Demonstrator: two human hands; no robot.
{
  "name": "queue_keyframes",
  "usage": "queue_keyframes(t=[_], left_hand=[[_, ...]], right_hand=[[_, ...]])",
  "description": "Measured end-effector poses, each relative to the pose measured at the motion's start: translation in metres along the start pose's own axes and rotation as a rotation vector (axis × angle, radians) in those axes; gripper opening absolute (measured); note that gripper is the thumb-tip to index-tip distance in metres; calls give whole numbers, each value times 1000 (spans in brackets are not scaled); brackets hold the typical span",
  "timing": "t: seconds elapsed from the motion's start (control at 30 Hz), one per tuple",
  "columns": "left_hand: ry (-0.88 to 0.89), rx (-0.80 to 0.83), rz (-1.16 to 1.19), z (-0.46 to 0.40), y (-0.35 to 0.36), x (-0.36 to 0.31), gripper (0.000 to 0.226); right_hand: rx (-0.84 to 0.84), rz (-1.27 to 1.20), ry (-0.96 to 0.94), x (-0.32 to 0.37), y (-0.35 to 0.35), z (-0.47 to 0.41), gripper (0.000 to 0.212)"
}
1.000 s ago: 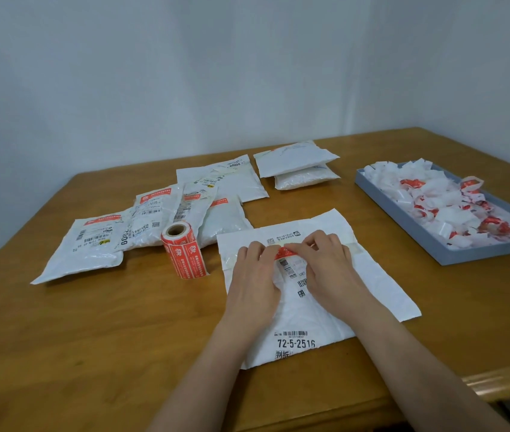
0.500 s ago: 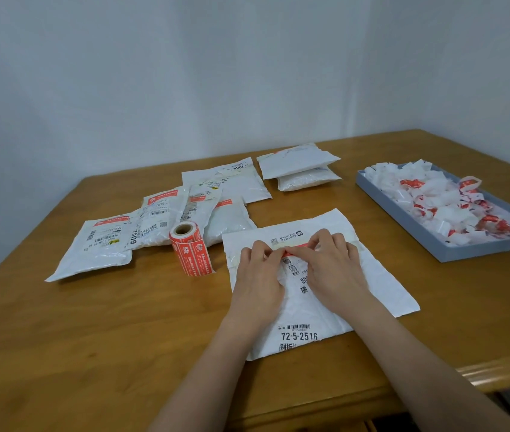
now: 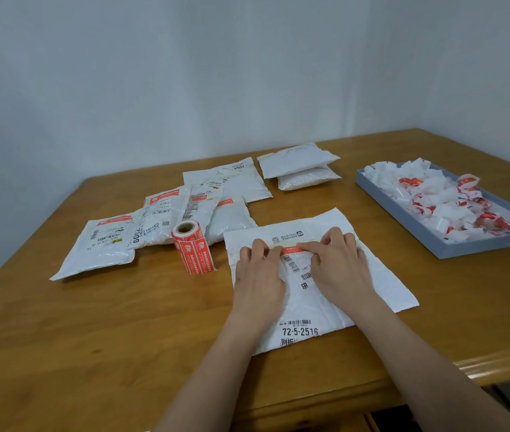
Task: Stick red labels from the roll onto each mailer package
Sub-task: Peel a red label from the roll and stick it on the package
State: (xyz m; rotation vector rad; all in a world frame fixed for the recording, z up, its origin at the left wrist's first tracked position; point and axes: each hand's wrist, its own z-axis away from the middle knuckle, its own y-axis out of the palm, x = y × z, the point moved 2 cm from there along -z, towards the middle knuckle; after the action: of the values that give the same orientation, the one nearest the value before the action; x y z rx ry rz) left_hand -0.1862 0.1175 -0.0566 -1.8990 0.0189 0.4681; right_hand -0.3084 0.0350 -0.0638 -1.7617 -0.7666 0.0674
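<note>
Both hands pressing red label [image 3: 292, 251] flat onto the mailer [image 3: 325, 294] in front of me, near table edge.

Fingertips of left hand [image 3: 258, 275] and right hand [image 3: 339, 269] bear down on the label's two ends, nothing pinched; fingers bent at the knuckles, palms low on the mailer, forearms coming in from below. Best rub outward from the middle so no bubbles or lifted corners, keep palms weighting the mailer so it doesn't slide. Roll [image 3: 194, 249] stands just left of it; labelled mailers [image 3: 107, 241] beyond, two stacked mailers [image 3: 300, 169] look unlabelled, far side. Tray [image 3: 434, 241] of backing scraps on the right.
</note>
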Motion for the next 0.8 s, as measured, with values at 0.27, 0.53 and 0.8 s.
queue_keyframes(t=[0.27,0.53,0.8], left_hand=[[-1,8,-1,-2,1,1,55],[5,-37,32,-3,0,0,46],[-76,-110,81,-2,5,7,25]], right_hand=[[16,-20,30,-1,0,-2,38],[39,-128,30,-8,1,-8,37],[3,-257,-39,-18,3,-8,33]])
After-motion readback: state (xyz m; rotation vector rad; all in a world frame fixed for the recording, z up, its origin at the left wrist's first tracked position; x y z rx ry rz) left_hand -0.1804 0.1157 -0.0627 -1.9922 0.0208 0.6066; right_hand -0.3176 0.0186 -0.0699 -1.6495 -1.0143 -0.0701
